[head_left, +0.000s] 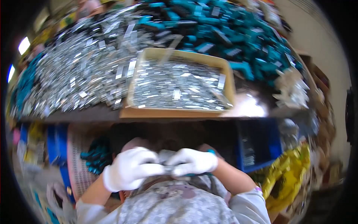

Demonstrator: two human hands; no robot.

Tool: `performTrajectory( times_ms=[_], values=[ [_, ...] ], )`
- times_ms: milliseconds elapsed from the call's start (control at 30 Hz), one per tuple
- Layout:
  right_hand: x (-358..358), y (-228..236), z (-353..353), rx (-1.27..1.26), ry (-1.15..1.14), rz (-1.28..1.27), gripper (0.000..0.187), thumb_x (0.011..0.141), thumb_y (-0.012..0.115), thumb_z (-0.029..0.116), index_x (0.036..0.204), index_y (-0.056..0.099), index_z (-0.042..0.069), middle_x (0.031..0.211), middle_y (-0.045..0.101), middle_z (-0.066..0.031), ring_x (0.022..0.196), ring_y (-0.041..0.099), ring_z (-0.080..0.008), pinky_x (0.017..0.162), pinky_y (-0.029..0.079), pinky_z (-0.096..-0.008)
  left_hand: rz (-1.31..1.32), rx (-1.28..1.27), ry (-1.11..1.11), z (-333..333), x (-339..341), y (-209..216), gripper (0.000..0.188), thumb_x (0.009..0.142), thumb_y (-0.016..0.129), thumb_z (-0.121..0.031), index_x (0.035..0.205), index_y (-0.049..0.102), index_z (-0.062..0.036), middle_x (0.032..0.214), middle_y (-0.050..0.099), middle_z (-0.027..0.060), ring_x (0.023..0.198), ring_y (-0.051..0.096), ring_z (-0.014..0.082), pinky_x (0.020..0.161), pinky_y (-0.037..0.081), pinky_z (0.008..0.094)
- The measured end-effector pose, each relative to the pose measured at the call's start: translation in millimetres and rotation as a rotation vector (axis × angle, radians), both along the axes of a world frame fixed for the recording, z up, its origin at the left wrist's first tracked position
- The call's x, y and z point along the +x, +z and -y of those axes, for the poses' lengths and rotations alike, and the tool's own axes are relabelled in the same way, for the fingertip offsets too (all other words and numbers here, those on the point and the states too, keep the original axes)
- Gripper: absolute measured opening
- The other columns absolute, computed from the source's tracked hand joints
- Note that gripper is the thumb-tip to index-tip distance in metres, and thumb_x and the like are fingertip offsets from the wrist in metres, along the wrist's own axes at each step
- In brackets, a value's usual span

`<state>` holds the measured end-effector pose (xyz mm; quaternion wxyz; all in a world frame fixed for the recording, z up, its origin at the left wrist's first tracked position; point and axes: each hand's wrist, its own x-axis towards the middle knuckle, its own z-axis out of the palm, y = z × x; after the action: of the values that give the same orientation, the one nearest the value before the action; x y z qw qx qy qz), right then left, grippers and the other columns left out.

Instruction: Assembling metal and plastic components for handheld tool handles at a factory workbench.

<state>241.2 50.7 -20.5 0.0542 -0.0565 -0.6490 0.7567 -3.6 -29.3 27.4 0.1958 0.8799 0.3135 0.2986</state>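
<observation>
In front of my lap, both hands meet in white gloves. My left hand (136, 168) is closed in a pinch, and my right hand (194, 162) pinches from the other side. Between their fingertips is a small grey piece (167, 168), too blurred for its kind to show. A bit of teal shows under the right hand's fingers. Beyond the hands, at the table's near edge, sits a cream-coloured tray (179, 110) full of small, shiny, silvery strips (164, 86).
A large heap of silvery strips (78, 71) covers the table's left. Teal-and-black tool-shaped housings (223, 30) are piled at the back right, near crumpled clear plastic (292, 87). Below the table are blue bins (259, 143), a pink basket (80, 160) and a yellow bag (287, 179).
</observation>
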Motion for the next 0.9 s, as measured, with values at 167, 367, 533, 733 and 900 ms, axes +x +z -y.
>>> performTrajectory(
  times_ms=[167,367,533,733,900],
  values=[
    [-17.1,9.2,24.5,0.965,-0.578,0.143,0.037,0.085,0.071,0.036,0.102,0.067,0.004,0.082,0.067,-0.0155,0.071,0.065,-0.035,0.064,0.051,-0.0444,0.088,-0.366,0.484,14.3,5.9,1.7,0.035,0.071,0.082,-0.012,0.1,0.065,-0.0029,0.083,0.069,0.0127,0.071,0.069,0.0249,0.066,0.053,0.0317],
    [-1.0,-8.9,1.2,-0.371,0.188,-0.026,0.04,0.099,0.059,0.038,0.092,0.068,-0.001,0.064,0.061,-0.0041,0.05,0.058,-0.0114,0.046,0.043,-0.0262,-0.159,0.13,-0.049,-3.7,15.1,16.7,0.013,0.065,0.074,-0.025,0.075,0.069,-0.0196,0.063,0.054,0.0021,0.055,0.056,0.0234,0.05,0.042,0.0353],
    [-12.5,18.3,15.5,0.898,-0.595,0.132,0.034,0.09,0.065,0.038,0.095,0.064,0.004,0.076,0.065,-0.0143,0.074,0.066,-0.0328,0.065,0.051,-0.0435,0.192,-0.304,0.611,7.1,7.6,3.2,0.066,0.067,0.08,-0.055,0.1,0.061,-0.0012,0.08,0.058,0.0086,0.07,0.058,0.024,0.066,0.046,0.0317],
    [-7.4,-1.0,1.2,-0.362,0.111,-0.096,0.043,0.1,0.059,0.038,0.078,0.062,0.001,0.061,0.057,-0.0014,0.054,0.053,-0.0083,0.047,0.04,-0.0261,-0.103,-0.034,-0.046,-16.1,-0.6,30.8,0.018,0.059,0.077,-0.02,0.072,0.066,-0.0148,0.072,0.06,0.004,0.06,0.058,0.0244,0.055,0.043,0.0349],
    [-9.8,31.3,4.5,-0.11,-0.498,-0.137,0.051,0.093,0.063,0.048,0.095,0.067,-0.003,0.083,0.064,-0.0085,0.078,0.064,-0.0182,0.073,0.052,-0.0312,0.67,-0.293,0.349,-4.6,6.7,3.0,0.054,0.076,0.084,-0.03,0.122,0.065,-0.0085,0.12,0.06,0.0157,0.107,0.062,0.0304,0.087,0.052,0.0413]
  ],
)
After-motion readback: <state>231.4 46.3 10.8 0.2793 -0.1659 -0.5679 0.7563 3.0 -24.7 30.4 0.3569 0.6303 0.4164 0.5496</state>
